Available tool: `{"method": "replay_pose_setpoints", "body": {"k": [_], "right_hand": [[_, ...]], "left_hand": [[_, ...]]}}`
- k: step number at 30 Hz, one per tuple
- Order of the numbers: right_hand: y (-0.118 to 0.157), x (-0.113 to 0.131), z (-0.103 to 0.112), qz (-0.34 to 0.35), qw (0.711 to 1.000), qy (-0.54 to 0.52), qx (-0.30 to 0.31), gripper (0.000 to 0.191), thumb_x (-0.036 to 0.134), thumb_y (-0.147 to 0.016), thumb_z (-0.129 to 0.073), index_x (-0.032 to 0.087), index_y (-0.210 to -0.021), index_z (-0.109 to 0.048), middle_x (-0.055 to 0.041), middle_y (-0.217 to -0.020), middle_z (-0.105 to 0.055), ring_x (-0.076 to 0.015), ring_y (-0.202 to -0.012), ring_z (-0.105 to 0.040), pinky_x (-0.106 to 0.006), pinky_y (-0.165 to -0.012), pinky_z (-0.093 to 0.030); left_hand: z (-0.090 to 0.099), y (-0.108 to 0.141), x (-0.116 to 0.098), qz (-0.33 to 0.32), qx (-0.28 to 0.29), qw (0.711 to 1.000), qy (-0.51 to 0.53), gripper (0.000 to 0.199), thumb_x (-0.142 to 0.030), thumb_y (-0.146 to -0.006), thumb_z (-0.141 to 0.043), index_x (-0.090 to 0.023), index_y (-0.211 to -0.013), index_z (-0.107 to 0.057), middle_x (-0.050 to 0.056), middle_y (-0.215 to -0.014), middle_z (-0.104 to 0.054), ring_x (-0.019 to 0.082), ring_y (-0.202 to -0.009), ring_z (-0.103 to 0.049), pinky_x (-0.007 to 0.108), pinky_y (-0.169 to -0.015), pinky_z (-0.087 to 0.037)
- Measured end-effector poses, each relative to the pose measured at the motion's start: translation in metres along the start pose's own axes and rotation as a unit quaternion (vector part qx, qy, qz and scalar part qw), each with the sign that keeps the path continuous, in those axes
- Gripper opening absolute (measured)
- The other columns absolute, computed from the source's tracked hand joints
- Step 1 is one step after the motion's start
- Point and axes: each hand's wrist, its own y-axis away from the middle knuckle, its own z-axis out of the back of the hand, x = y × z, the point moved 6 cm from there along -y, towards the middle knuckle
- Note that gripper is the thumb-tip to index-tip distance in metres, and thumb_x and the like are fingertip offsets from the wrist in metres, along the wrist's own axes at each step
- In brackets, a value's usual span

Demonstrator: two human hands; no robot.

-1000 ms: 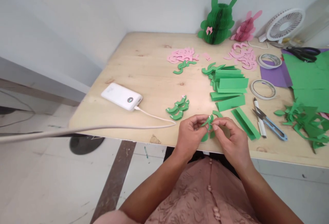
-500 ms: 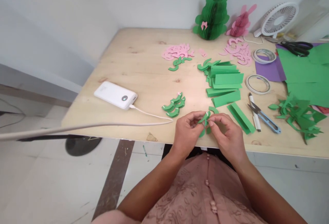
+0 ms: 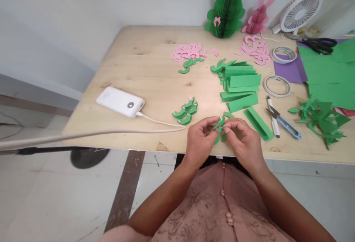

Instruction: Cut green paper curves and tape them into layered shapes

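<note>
pinching a curved green piece (image 3: 218,125) between thumb and fingers of the left hand (image 3: 199,138), close to the front edge of the wooden table (image 3: 144,64). pressing thumb and forefinger of the right hand (image 3: 245,138) together at the other side of the same piece — near a pale sliver, too small to make out. have a green arc (image 3: 229,115) just beyond the fingertips, and more green bits partly hidden beneath them.

have white-marked green curves (image 3: 186,111) in a cluster left of the left hand, then, farther left, a white power bank (image 3: 118,100) with its pale cable (image 3: 161,122) plugged in. have a folded green strip (image 3: 259,123) near the right hand, then a white pen (image 3: 274,123) and, just beside it, blue-handled snips (image 3: 288,126). have a pile of folded green strips (image 3: 244,81) beyond the hands. at the back, have a green paper rabbit (image 3: 226,12), a smaller pink one (image 3: 256,20) and a white fan (image 3: 301,14) — in a row from left to right.
</note>
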Motion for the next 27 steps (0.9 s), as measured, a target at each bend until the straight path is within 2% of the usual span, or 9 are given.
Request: {"method": "replay_pose_setpoints", "body": {"k": [8, 21, 27], "right_hand": [[-0.001, -0.0032, -0.0006, -0.01, 1.0, 0.001, 0.006, 0.009, 0.027, -0.084, -0.054, 0.023, -0.079, -0.06, -0.0043, -0.089, -0.066, -0.0226, -0.09, -0.062, -0.041, -0.085, -0.045], [0.001, -0.0019, 0.0003, -0.018, 0.999, 0.008, -0.028, 0.009, 0.025, -0.083, -0.055, 0.022, -0.076, -0.061, -0.0039, -0.086, -0.067, -0.0215, -0.087, -0.061, -0.039, -0.082, -0.046], [0.0018, -0.0012, 0.0009, -0.02, 0.999, 0.002, -0.035, 0.011, 0.026, -0.083, -0.055, 0.023, -0.075, -0.062, -0.0037, -0.086, -0.067, -0.0218, -0.088, -0.062, -0.041, -0.084, -0.046]], "left_hand": [[-0.0004, 0.0007, -0.0009, 0.003, -0.001, 1.0, 0.003, 0.026, -0.012, -0.068, -0.064, -0.017, -0.092, -0.073, 0.005, -0.092, -0.075, 0.018, -0.087, -0.069, 0.028, -0.081, -0.056], [-0.0028, 0.0005, -0.0026, -0.013, 0.011, 1.0, 0.004, 0.025, -0.011, -0.069, -0.064, -0.017, -0.092, -0.073, 0.004, -0.091, -0.075, 0.018, -0.088, -0.07, 0.029, -0.082, -0.056], [-0.0017, 0.0021, -0.0015, 0.002, -0.008, 1.0, 0.013, 0.024, -0.014, -0.068, -0.067, -0.017, -0.091, -0.073, 0.005, -0.091, -0.075, 0.018, -0.087, -0.07, 0.029, -0.081, -0.056]]}}
